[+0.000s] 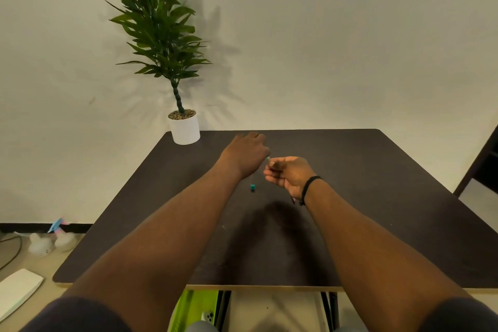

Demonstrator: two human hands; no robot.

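My right hand (287,174) pinches the pale top of a thread (252,180); its teal cube (252,187) hangs below, beside my left hand (246,155), grip hidden.

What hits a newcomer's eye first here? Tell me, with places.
Over the dark table, the left hand and right hand meet mid-table. The right pinches a small pale piece, and a teal bead shows just below them. A tall leafy plant in a white pot stands at the far left corner.
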